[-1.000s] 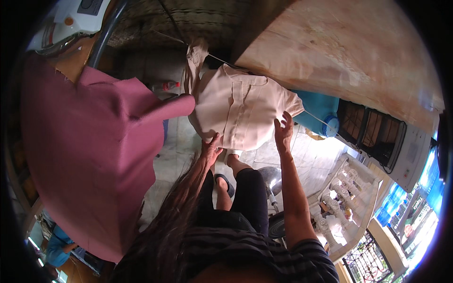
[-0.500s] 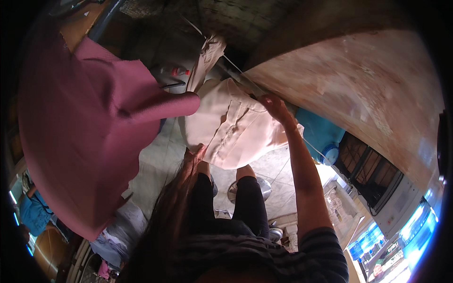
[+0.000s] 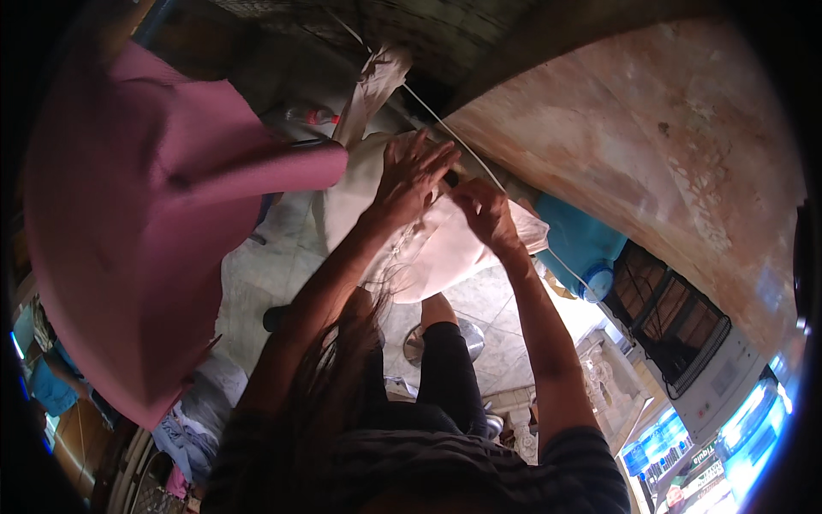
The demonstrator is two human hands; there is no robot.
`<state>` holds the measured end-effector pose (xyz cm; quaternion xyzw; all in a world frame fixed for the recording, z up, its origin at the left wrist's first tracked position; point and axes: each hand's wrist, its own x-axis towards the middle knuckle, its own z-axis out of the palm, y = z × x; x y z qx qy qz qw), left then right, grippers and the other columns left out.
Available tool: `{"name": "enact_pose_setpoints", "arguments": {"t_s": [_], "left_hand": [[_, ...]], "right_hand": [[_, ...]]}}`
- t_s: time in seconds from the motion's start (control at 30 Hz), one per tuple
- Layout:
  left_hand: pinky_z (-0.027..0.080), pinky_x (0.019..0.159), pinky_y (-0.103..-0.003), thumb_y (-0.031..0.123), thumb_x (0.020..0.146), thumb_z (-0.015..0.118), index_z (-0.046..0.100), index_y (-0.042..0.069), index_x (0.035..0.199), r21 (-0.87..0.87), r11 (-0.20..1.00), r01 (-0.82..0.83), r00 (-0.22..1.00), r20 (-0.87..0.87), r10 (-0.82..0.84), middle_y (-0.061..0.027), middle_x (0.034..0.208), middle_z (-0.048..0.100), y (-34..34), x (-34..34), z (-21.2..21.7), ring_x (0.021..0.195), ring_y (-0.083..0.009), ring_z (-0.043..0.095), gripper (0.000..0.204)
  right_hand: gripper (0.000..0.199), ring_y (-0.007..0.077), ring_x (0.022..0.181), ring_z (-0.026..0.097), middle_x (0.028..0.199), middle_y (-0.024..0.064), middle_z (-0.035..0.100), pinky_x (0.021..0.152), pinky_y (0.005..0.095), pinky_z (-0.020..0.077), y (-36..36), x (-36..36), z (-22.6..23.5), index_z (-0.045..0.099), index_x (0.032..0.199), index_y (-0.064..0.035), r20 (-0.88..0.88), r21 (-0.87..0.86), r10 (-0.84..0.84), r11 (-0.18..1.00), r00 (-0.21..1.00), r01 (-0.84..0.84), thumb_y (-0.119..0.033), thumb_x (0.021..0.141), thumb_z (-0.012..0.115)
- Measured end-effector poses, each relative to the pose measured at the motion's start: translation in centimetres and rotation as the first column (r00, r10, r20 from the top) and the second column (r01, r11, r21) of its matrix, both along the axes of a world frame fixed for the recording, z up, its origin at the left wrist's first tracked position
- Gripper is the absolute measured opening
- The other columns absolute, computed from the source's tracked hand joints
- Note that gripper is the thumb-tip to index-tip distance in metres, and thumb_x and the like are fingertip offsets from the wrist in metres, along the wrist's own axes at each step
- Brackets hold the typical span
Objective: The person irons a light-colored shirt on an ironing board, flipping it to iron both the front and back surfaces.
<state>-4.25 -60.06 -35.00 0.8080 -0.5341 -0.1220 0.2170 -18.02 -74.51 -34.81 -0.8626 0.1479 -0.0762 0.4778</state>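
A pale pinkish-beige garment [image 3: 432,261] with a stitched strip down its middle hangs from a thin white cord [image 3: 447,130]. My left hand [image 3: 411,178] lies over the garment's upper part, its fingers stretched out. Close beside it, my right hand [image 3: 486,212] is closed on the garment's top edge near the cord; its fingertips are partly hidden. A small dark spot shows between the two hands, too unclear to name. Another narrow piece of pale cloth [image 3: 370,90] hangs on the cord farther off.
A large mauve cloth [image 3: 145,223] hangs at the left, its rolled edge close to the garment. A stone-like slab [image 3: 651,146] slopes across the upper right. Below it are a blue water container [image 3: 578,244] and a white appliance [image 3: 706,377]. A red-capped bottle [image 3: 321,116] lies beyond.
My left hand has moved up from the garment's lower left edge to its top and opened. My right hand has shifted slightly down and inward, toward my left hand.
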Motion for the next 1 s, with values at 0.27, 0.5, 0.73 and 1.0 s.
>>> {"name": "enact_pose_setpoints", "arguments": {"t_s": [0.27,0.5,0.73,1.0], "left_hand": [[0.019,0.106,-0.058,0.009,0.069,0.076,0.069,0.021,0.088,-0.125,0.992,0.004,0.994,0.107,0.010,0.0036,0.094,0.058,3.1,0.9,-0.9,0.108,-0.0188,0.055,0.024],[0.023,0.101,-0.058,0.014,0.069,0.078,0.067,0.027,0.084,-0.203,0.968,-0.145,0.967,0.180,0.182,0.0075,0.093,0.059,5.7,-1.5,-2.4,0.106,-0.0182,0.055,0.023],[0.027,0.098,-0.058,0.012,0.069,0.078,0.065,0.027,0.081,-0.261,0.945,-0.198,0.966,0.111,0.234,0.0096,0.086,0.059,5.9,-1.8,-3.7,0.102,-0.0183,0.056,0.023],[0.026,0.104,-0.063,0.020,0.067,0.082,0.065,0.024,0.091,-0.130,0.970,-0.204,0.979,-0.002,0.206,0.0043,0.100,0.058,6.7,-2.1,-4.6,0.110,-0.0248,0.052,0.029]], "right_hand": [[0.008,0.0248,0.069,0.068,0.087,0.0131,0.071,0.061,0.0340,0.0539,0.9,-1.2,-0.4,0.070,0.093,-0.0011,-0.023,0.048,-0.126,0.991,0.992,0.127,-0.003,0.086,0.067],[0.037,0.0290,0.089,0.071,0.096,0.0101,0.072,0.078,0.0412,0.0544,1.3,6.0,-1.3,0.070,0.107,-0.0118,-0.406,-0.038,-0.102,0.995,0.908,0.095,-0.031,0.076,0.075],[0.034,0.0326,0.093,0.069,0.098,0.0121,0.070,0.080,0.0447,0.0528,1.9,7.6,-1.2,0.069,0.102,-0.0137,-0.440,-0.100,-0.013,0.994,0.898,-0.034,-0.027,0.071,0.074],[0.038,0.0325,0.093,0.067,0.101,0.0105,0.066,0.082,0.0437,0.0530,2.2,6.9,-1.6,0.071,0.105,-0.0185,-0.367,-0.100,0.008,0.994,0.930,-0.048,-0.035,0.072,0.077]]}}
